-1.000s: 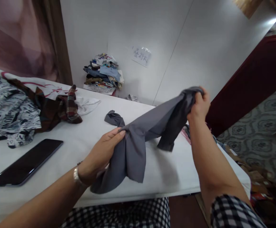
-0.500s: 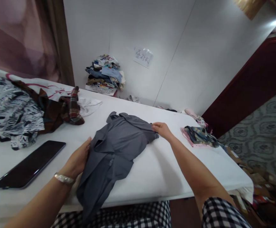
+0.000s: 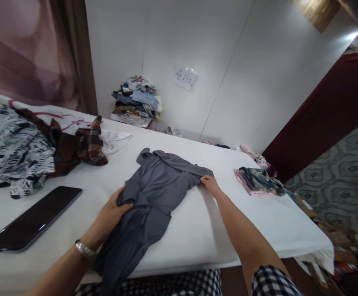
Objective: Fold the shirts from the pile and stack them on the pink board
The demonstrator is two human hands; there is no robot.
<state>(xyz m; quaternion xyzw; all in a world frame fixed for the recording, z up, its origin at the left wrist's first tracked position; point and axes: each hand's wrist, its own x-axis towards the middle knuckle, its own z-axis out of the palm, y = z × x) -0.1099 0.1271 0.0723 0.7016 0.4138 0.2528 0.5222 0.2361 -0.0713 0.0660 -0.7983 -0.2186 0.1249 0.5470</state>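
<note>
A dark grey shirt [image 3: 163,185] lies rumpled across the white table, its lower end hanging over the front edge towards my lap. On its left side, my left hand [image 3: 112,211] grips a fold, with the thumb on top of the cloth and the fingers partly hidden beneath. My right hand [image 3: 209,184] pinches the shirt's right edge between thumb and fingers. Part of the cloth extends a little beyond that pinch, towards the back.
A large dark-screened phone [image 3: 32,218] lies left of my left arm. Behind it are heaped printed and plaid clothes [image 3: 21,148]. A stack of clothes [image 3: 137,100] stands by the wall. Folded clothes [image 3: 259,181] lie on the white table [image 3: 243,222] at right.
My left hand has moved from lying along the shirt's edge to gripping it with the thumb over. My right hand has shifted slightly nearer me, and the right edge of the cloth has spread out.
</note>
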